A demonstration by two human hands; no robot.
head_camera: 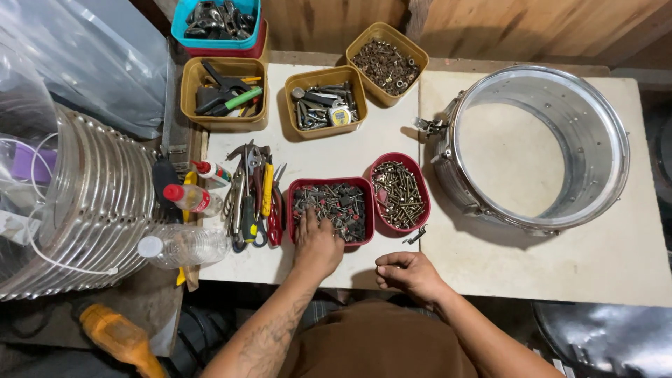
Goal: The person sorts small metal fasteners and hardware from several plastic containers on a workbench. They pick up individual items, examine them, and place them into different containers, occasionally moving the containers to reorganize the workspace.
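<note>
Two red tubs sit near the front edge of the worktop (336, 150). My left hand (316, 245) reaches into the square red tub (332, 209), fingers spread and pressed down among the dark screws, gripping nothing I can make out. My right hand (409, 274) rests at the front edge, fingers curled in against the thumb; whether they pinch anything I cannot tell. The rounded red tub (400, 192) of brassy screws stands just beside the square one, and a metal drum shell (535, 147) lies toward the right edge.
</note>
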